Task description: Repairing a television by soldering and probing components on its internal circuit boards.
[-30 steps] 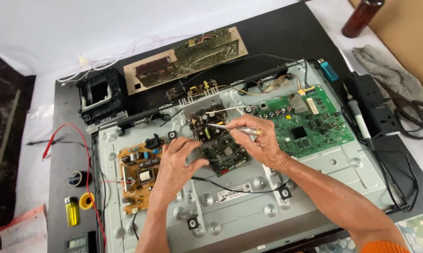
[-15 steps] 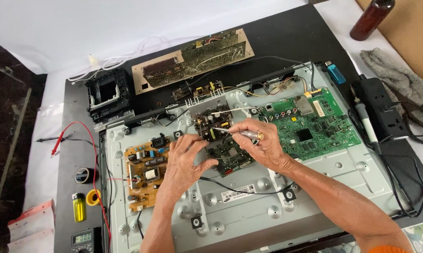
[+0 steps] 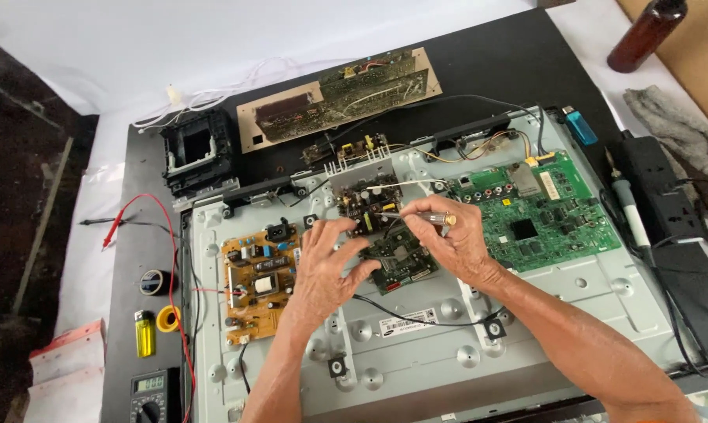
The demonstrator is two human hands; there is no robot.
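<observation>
Black counter (image 3: 526, 59) carries a grey metal chassis (image 3: 573, 305), with a green circuit board (image 3: 538, 219) at its right and an orange-brown board (image 3: 256, 278) at its left. Between them, the left hand (image 3: 326, 270) pinches a small dark circuit board (image 3: 393, 254), while the right hand (image 3: 456, 247) grips a slim metal tool (image 3: 416, 217) tipped onto it. A yellow lighter (image 3: 144, 333) and multimeter (image 3: 148, 395) lie well apart on the left.

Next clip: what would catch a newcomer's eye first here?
Two bare hands meet at the centre of an opened grey metal chassis: the left hand steadies a small dark circuit board, while the right hand holds a slim metal tool to it. A bright green board lies to the right and an orange board to the left, with a multimeter at the bottom left.
</observation>
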